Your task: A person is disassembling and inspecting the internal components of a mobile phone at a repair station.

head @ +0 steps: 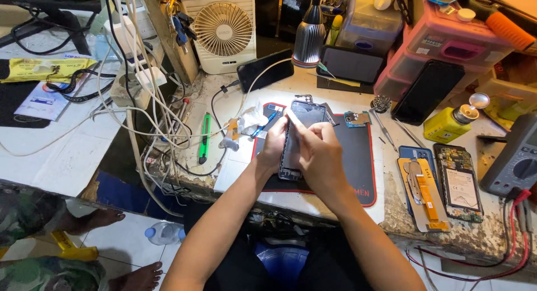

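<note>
Both hands grip opened phone [300,135] over mat [358,156]: left hand [274,142] clasps its edge, right hand [319,151] pinches white pry tool [293,118] at top; back w/ board already off, beside right fingers.

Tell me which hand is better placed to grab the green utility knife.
Probably left. The left hand grips the phone frame on the side nearer the green utility knife; the right hand is farther away.

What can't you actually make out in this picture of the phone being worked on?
- Head view: the lower part of the phone frame is hidden by the left hand and right hand.
- The thin pale tool at the right fingertips is too small to identify.
- The multimeter is cut off by the right edge.
</note>
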